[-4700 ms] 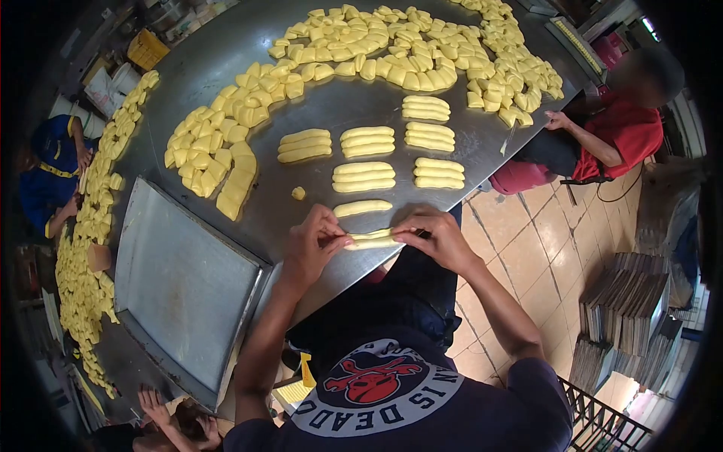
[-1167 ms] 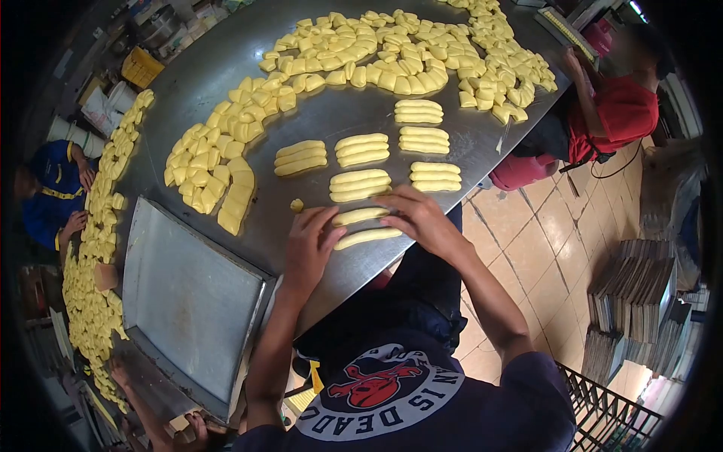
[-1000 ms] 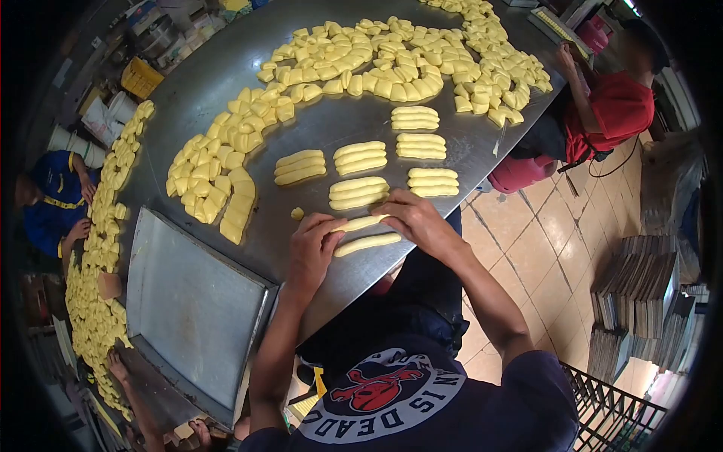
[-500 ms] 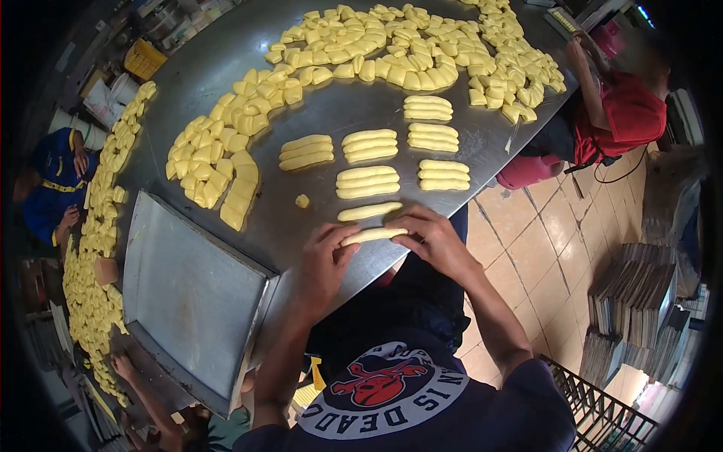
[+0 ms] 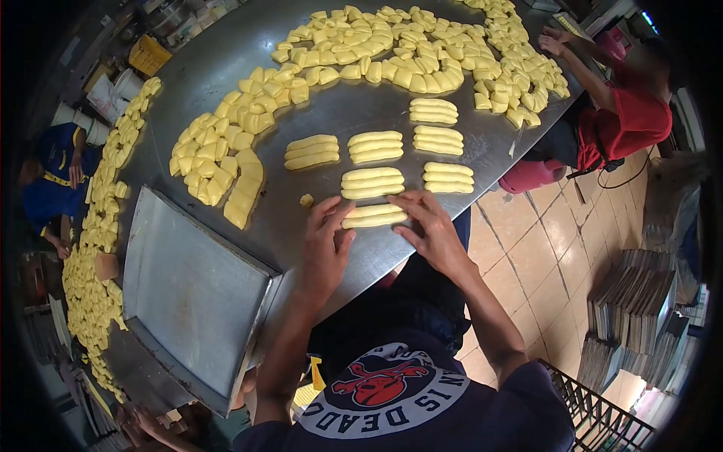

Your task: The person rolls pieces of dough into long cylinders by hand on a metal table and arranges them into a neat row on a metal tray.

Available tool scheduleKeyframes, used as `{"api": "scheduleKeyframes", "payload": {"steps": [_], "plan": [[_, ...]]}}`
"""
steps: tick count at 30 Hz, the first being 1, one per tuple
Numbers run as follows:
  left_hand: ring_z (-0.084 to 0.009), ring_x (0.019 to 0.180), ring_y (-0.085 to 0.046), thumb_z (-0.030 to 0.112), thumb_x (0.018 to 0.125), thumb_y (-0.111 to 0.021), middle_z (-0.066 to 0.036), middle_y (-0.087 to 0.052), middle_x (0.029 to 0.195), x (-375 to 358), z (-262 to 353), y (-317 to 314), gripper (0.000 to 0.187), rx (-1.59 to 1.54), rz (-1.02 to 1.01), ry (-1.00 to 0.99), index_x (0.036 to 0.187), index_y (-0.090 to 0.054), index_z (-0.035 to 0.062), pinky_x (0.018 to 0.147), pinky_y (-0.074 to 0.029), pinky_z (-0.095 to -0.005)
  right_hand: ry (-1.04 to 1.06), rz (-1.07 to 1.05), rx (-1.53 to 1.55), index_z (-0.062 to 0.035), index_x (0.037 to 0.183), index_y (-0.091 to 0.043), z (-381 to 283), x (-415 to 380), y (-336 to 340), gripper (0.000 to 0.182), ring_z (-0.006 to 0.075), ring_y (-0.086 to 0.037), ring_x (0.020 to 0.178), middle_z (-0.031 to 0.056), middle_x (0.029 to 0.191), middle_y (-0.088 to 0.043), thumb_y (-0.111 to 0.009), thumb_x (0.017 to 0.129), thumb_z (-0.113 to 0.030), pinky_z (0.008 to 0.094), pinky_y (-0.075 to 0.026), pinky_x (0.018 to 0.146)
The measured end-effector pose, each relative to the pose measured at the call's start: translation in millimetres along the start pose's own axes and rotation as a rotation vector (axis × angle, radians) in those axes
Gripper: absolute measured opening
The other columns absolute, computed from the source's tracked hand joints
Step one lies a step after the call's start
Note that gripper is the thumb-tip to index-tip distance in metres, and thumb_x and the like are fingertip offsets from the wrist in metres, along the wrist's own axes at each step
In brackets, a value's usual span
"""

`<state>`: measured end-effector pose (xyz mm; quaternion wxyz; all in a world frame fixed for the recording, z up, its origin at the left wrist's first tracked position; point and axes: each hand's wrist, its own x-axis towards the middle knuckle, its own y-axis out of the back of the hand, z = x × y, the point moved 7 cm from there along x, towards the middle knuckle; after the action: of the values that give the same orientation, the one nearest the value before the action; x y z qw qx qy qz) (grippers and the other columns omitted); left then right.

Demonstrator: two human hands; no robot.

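Observation:
Two yellow dough rolls (image 5: 374, 218) lie side by side on the metal table close to its front edge. At their left end is my left hand (image 5: 324, 248), thumb and fingers apart. My right hand (image 5: 437, 237) is at the right end, its fingertips near or touching the rolls and its thumb spread away from them. Neither hand wraps round the dough. Just beyond them rests a group of three rolls (image 5: 373, 183), with more such groups (image 5: 375, 147) behind and to both sides. A small dough scrap (image 5: 306, 200) sits left of my fingers.
Cut dough pieces (image 5: 339, 53) cover the far part of the table (image 5: 188, 83). A metal tray (image 5: 196, 279) is at the left. A person in red (image 5: 629, 120) works at the right, one in blue (image 5: 56, 177) at the left. Stacked trays (image 5: 633, 301) stand on the floor.
The roll between my hands has moved away from me and now lies against the other single roll. My fingers have opened from its ends. The view has shifted slightly.

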<state>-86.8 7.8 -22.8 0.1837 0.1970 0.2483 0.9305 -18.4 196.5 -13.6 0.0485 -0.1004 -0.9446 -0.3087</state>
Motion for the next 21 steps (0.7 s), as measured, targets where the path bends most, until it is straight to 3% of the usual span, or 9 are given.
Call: {"api": "scheduleKeyframes", "payload": {"steps": [2,6,8,12,14,21], "plan": [[-0.0242,0.106,-0.063,-0.004,0.085,-0.075,-0.011,-0.06,0.123,2.7,3.2,-3.9,0.046,0.039,-0.134,-0.012,0.13,-0.066,0.0063,0.084,-0.058,-0.035,0.074,-0.003,-0.024,-0.0061,0.128,-0.068,-6.3,2.6,-1.5,0.044,0.028,-0.065,0.1,0.0136,0.118,-0.06,-0.077,0.085,0.0,0.0389,-0.055,0.082],[-0.0243,0.107,-0.064,-0.001,0.085,-0.077,-0.013,-0.062,0.121,14.3,1.6,-8.3,0.044,0.212,-0.146,-0.061,0.127,-0.068,0.0052,0.081,-0.057,-0.0357,0.144,-0.071,-0.175,-0.0054,0.128,-0.069,-9.9,13.2,-2.6,0.046,0.0327,-0.065,0.1,0.0146,0.112,-0.062,-0.076,0.083,0.001,0.0412,-0.054,0.087],[-0.0267,0.108,-0.063,0.004,0.085,-0.078,-0.014,-0.062,0.117,16.9,-16.6,-9.2,0.04,0.008,-0.315,0.144,0.124,-0.07,0.003,0.085,-0.054,-0.0383,0.109,-0.116,-0.203,-0.0009,0.122,-0.071,-12.2,17.7,5.1,0.038,0.0349,-0.066,0.101,0.0143,0.111,-0.066,-0.075,0.084,0.0,0.0424,-0.054,0.09],[-0.0303,0.107,-0.061,0.007,0.084,-0.078,-0.013,-0.063,0.112,23.9,-16.7,0.1,0.038,0.051,-0.258,0.067,0.12,-0.072,0.0019,0.089,-0.052,-0.0401,0.146,-0.114,-0.25,0.0012,0.119,-0.071,-0.8,21.5,9.3,0.032,0.0377,-0.068,0.102,0.0179,0.112,-0.068,-0.073,0.087,-0.003,0.0435,-0.055,0.089],[-0.0319,0.104,-0.06,0.007,0.085,-0.077,-0.013,-0.064,0.109,20.6,6.6,6.1,0.038,0.271,-0.158,-0.095,0.122,-0.072,0.0026,0.092,-0.05,-0.0419,0.156,-0.104,-0.265,0.0011,0.119,-0.071,-1.7,20.1,9.8,0.032,0.0376,-0.068,0.102,0.018,0.112,-0.068,-0.073,0.087,-0.003,0.0433,-0.055,0.09],[-0.0276,0.105,-0.058,0.01,0.088,-0.075,-0.007,-0.063,0.108,0.1,-10.6,4.7,0.04,0.223,-0.044,-0.04,0.127,-0.069,0.0059,0.096,-0.048,-0.0404,0.156,-0.132,-0.282,-0.0006,0.122,-0.071,-5.4,16.7,11.0,0.034,0.0361,-0.068,0.105,0.0171,0.115,-0.068,-0.071,0.088,-0.001,0.0421,-0.057,0.09]]}}
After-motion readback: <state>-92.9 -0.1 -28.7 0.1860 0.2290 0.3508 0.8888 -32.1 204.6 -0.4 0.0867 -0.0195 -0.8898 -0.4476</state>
